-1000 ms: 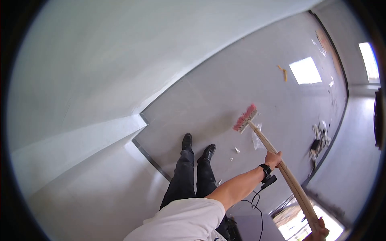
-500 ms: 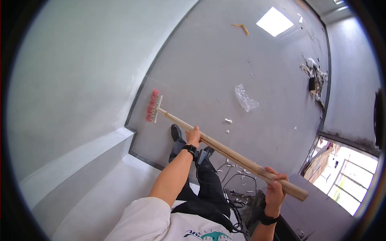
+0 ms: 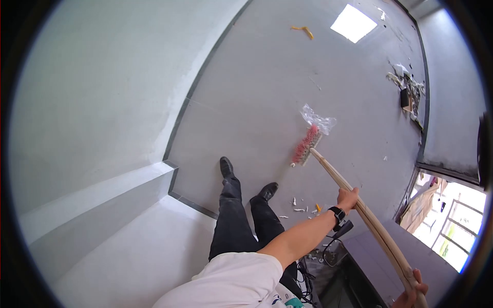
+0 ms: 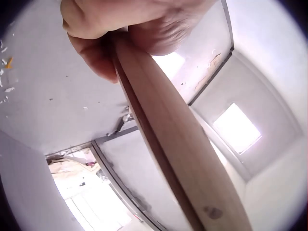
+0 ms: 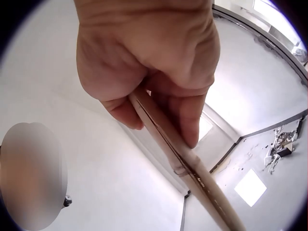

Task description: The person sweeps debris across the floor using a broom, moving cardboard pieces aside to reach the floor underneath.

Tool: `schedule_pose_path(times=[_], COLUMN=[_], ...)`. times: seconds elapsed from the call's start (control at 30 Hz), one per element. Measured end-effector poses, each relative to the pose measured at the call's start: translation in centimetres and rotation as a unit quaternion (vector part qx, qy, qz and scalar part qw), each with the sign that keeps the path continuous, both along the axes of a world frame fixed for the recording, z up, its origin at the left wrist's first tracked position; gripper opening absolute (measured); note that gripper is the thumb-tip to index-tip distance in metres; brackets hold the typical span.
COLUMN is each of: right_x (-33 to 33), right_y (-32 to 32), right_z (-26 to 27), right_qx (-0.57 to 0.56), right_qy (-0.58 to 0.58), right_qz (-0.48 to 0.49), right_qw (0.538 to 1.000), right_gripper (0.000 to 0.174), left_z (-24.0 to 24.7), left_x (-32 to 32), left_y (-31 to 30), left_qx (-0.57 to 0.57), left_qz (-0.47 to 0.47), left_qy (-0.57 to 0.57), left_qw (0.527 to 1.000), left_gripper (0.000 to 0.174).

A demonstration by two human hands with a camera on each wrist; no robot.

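My left hand (image 3: 348,199) grips the middle of a long wooden pole (image 3: 380,233), fingers curled round it. At the pole's upper end, low on the right, my right hand (image 3: 412,291) holds it. The brush head (image 3: 307,145), with pink bristles and a pale back, lies against the floor beside a clear plastic bag (image 3: 319,121). In the left wrist view my left hand (image 4: 130,19) is wrapped about the pole (image 4: 163,110). The right wrist view shows my right hand (image 5: 149,53) with thumb and fingers round the split pole (image 5: 180,156).
White scraps (image 3: 300,209) lie near my right shoe (image 3: 268,191). Farther off are a yellow strip (image 3: 304,31) and a debris pile with a dark box (image 3: 405,99). A wall ledge (image 3: 102,203) runs at the left; a purple-grey panel (image 3: 421,245) stands by the bright opening.
Over the last half second the brush head has swept right, from near the left wall to the plastic bag. Both hands have moved right and kept their hold on the pole.
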State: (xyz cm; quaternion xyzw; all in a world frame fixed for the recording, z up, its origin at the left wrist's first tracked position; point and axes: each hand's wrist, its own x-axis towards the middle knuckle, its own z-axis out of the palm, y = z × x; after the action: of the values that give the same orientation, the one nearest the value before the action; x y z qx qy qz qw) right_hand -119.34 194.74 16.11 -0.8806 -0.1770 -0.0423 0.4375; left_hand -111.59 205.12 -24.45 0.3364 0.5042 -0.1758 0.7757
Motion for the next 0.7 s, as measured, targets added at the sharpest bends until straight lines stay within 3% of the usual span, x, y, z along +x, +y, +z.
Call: schedule_pose_path(times=[0.07,0.13,0.17,0.2,0.23,0.27,0.37,0.5,0.6,0.7], right_x=[1.0,2.8,3.8,4.7,5.8,6.4,7.4,8.0,8.5,10.0], right_y=[-1.8,-4.4,-4.8,-3.1,-1.6,1.4,13.1,30.7,42.3,49.8], right_z=[1.0,-0.1,-1.0,-1.8,-2.9,-4.6,-9.8,-14.3,-16.4,-16.0], right_qx=[0.066,0.001,0.009,0.104,0.193,0.226,0.268,0.28,0.226,0.209], right_qy=[0.027,-0.067,-0.068,0.074,0.215,0.227,0.3,0.417,0.435,0.355], right_qz=[-0.021,0.052,0.057,0.044,0.03,0.043,0.098,0.172,0.183,0.25], right_qw=[0.997,0.996,0.996,0.991,0.957,0.946,0.91,0.847,0.852,0.876], right_gripper=[0.018,0.022,0.022,0.021,0.025,0.023,0.025,0.016,0.013,0.013], left_z=[6.6,5.5,5.0,4.3,0.8,2.0,-0.6,-4.7,-8.2,-10.1], left_x=[-0.5,-1.4,-2.3,-3.5,-4.8,-6.5,-12.4,-19.5,-20.2,-16.8], left_y=[3.7,5.5,7.4,10.1,11.9,16.3,27.1,40.4,49.1,54.9], left_qx=[-0.043,0.104,0.058,0.092,0.146,0.138,0.168,0.134,0.1,0.078], left_qz=[0.086,0.098,0.147,0.155,0.179,0.208,0.312,0.408,0.451,0.452], left_qy=[0.007,0.037,0.024,0.044,0.051,0.072,0.091,0.129,0.103,0.082], left_qw=[0.995,0.989,0.987,0.983,0.972,0.966,0.931,0.894,0.881,0.885], left_gripper=[0.059,0.058,0.057,0.055,0.053,0.051,0.033,0.032,0.032,0.033])
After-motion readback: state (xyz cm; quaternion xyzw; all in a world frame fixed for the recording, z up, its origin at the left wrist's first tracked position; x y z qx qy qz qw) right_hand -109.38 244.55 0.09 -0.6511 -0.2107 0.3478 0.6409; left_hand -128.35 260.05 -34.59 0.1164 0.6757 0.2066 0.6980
